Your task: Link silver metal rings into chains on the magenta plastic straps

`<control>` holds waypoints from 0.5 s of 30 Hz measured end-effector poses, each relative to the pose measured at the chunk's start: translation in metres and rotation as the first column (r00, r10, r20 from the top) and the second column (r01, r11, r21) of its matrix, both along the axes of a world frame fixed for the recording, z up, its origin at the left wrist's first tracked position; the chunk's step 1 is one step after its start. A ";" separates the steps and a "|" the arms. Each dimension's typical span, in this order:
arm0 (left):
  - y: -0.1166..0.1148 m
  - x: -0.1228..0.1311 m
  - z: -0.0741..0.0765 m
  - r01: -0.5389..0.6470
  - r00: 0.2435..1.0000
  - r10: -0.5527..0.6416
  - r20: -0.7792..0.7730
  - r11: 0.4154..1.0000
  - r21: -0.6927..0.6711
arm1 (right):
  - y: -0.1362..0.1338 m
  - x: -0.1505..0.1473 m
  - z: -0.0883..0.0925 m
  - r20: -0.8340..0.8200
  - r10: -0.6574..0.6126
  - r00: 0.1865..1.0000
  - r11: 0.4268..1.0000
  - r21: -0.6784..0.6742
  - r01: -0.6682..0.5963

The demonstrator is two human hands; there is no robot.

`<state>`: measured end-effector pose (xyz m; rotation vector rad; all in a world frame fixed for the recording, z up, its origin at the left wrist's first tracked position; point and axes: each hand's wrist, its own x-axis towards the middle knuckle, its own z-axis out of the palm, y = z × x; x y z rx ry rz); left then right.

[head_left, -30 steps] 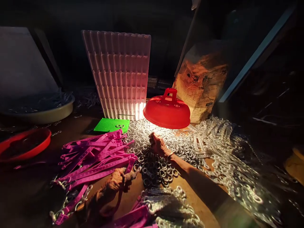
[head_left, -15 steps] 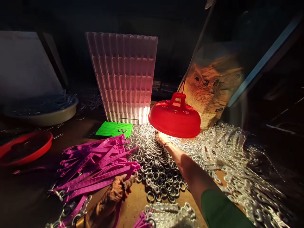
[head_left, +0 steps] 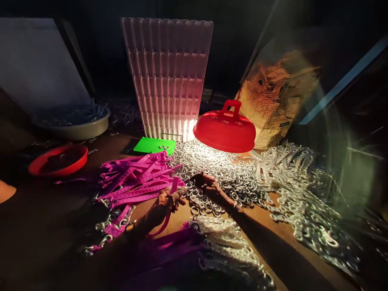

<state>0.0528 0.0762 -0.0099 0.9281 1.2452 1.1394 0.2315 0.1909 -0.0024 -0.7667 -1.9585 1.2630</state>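
Observation:
My left hand (head_left: 166,201) is closed around a magenta strap (head_left: 166,226), whose loose end curves down below the palm. Just right of it, my right hand (head_left: 209,184) hovers at the near side of a heap of metal rings (head_left: 239,186). Its fingers are pinched together, and shadow hides whatever may be between them. Left of both hands lies a pile of magenta straps (head_left: 130,178), some with metal rings and chain at their ends. Below the hands, more straps with silver chains (head_left: 224,238) lie in a row on the table.
A red lamp (head_left: 224,131) hangs low over the rings. Behind stand a ribbed plastic tray (head_left: 169,81) and a paper bag (head_left: 273,105). A green mat (head_left: 148,145), red bowl (head_left: 57,173) and pale basin (head_left: 87,132) are leftward. Chains (head_left: 303,202) cover the right. Someone's bare skin (head_left: 6,192) shows far left.
My right hand has drawn back from under the lamp toward my left hand. The left hand still grips the strap. The view has shifted, and bare skin has appeared at the left edge.

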 end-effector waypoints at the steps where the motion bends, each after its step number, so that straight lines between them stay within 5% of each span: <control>1: -0.001 0.002 0.000 0.007 1.000 -0.007 -0.004 1.000 0.008 | -0.012 -0.003 -0.001 -0.047 0.037 0.998 0.998 -0.054 -0.039; 6: 0.000 0.010 0.001 0.036 0.999 -0.036 -0.010 0.999 0.006 | -0.042 -0.022 -0.011 -0.210 0.043 0.977 0.962 -0.255 -0.097; 11: 0.003 0.008 -0.012 0.045 0.994 -0.040 0.106 0.998 -0.053 | -0.045 -0.024 -0.017 -0.178 0.044 0.983 0.962 -0.256 -0.090; 15: 0.005 0.007 -0.019 -0.043 0.998 0.046 0.043 0.997 -0.071 | -0.050 -0.018 -0.014 -0.119 0.048 0.992 0.963 -0.259 -0.078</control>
